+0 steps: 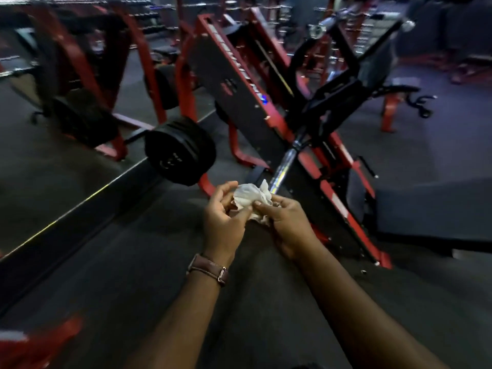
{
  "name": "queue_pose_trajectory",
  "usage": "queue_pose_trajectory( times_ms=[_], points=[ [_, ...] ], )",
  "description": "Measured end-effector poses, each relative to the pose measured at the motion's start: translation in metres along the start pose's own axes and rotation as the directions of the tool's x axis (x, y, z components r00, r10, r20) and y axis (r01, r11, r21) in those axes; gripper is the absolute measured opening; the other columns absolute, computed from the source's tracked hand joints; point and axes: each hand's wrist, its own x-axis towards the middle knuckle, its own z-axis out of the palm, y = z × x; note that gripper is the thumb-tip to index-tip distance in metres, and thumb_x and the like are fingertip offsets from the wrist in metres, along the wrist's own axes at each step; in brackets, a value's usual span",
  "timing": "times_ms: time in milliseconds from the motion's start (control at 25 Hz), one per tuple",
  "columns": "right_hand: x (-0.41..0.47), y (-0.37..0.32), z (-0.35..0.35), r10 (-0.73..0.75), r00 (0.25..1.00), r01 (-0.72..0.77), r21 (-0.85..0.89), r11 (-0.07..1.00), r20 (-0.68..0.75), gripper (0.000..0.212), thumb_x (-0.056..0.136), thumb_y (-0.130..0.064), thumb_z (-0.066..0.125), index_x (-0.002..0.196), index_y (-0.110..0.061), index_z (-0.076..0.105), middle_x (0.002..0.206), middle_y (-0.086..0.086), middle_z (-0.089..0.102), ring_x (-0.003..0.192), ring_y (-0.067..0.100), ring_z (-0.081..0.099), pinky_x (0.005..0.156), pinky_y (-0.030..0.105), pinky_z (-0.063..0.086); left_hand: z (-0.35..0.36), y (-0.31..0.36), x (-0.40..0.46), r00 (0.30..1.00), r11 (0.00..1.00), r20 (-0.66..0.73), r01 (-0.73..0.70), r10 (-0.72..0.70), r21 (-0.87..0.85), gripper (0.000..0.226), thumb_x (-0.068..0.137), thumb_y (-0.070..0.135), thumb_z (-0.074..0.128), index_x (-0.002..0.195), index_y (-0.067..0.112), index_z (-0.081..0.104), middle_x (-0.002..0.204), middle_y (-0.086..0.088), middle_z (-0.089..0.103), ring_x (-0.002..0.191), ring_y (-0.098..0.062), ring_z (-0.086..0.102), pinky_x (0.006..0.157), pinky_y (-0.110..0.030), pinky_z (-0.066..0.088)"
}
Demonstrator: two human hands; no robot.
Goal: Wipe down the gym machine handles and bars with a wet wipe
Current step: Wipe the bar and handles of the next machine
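Presently bunching wet wipe [251, 198] between left hand [223, 213] and right hand [286, 222], both pinching it, at frame centre below chrome bar [286, 161], probably exposing a fresh face.

Lower part of the wipe [251, 199] is covered by the fingers of the left hand [222, 217] and right hand [288, 225]; its full extent cannot be determined. Near end of the chrome bar [283, 162] is hidden behind the wipe and right hand. Both forearms are cut off by the bottom edge. A red object [34, 342] at lower left is blurred and cropped; unidentifiable. Markings on the weight plates [181, 153] are illegible. Lettering on the machine's red frame [234, 65] is smeared by blur. Background racks along the top edge are blurred, details indistinct. Watch [209, 267] shows its strap only; face hidden.
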Motion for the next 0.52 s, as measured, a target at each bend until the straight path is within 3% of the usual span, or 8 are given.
queue_pose_trajectory(
  times_ms=[120,280,400,520],
  points=[
    [-0.009,-0.017,-0.052,-0.026,0.976,0.038,0.051,0.998,-0.217,0.020,0.087,0.000,0.068,0.106,0.008,0.068,0.096,0.025,0.072,0.082,0.031,0.070,0.075,0.037,0.060,0.051,-0.015,0.000,0.997,0.998,0.051,0.063,-0.062,-0.023,0.043,0.076,0.004,0.081,0.113,0.016,0.065,0.105,-0.005,0.072,0.094,-0.013,0.070,0.079,-0.026,0.058],
    [-0.015,-0.042,-0.139,-0.046,0.930,0.082,0.082,0.993,-0.364,0.024,0.084,-0.003,0.072,0.105,0.008,0.068,0.100,0.029,0.071,0.087,0.037,0.068,0.087,0.052,0.056,0.138,-0.033,-0.005,0.933,0.960,0.293,0.252,-0.208,-0.120,0.021,0.083,0.003,0.076,0.104,0.002,0.070,0.102,-0.019,0.074,0.095,-0.031,0.072,0.084,-0.042,0.058],
    [-0.019,-0.057,-0.213,-0.039,0.900,0.091,0.099,0.991,-0.434,0.029,0.081,0.001,0.073,0.107,0.012,0.066,0.107,0.037,0.065,0.094,0.044,0.065,0.093,0.059,0.049,0.215,-0.046,-0.011,0.899,0.921,0.314,0.363,-0.307,-0.140,0.014,0.083,-0.001,0.074,0.097,0.000,0.071,0.099,-0.021,0.074,0.089,-0.031,0.071,0.083,-0.041,0.059],
    [-0.025,-0.064,-0.291,-0.044,0.841,0.108,0.087,0.990,-0.539,0.033,0.078,0.005,0.075,0.106,0.017,0.064,0.104,0.038,0.065,0.088,0.040,0.065,0.089,0.055,0.053,0.293,-0.071,-0.023,0.856,0.892,0.351,0.439,-0.379,-0.107,0.010,0.082,-0.005,0.072,0.091,0.000,0.070,0.092,-0.020,0.072,0.085,-0.030,0.069,0.080,-0.039,0.059]
  ],
)
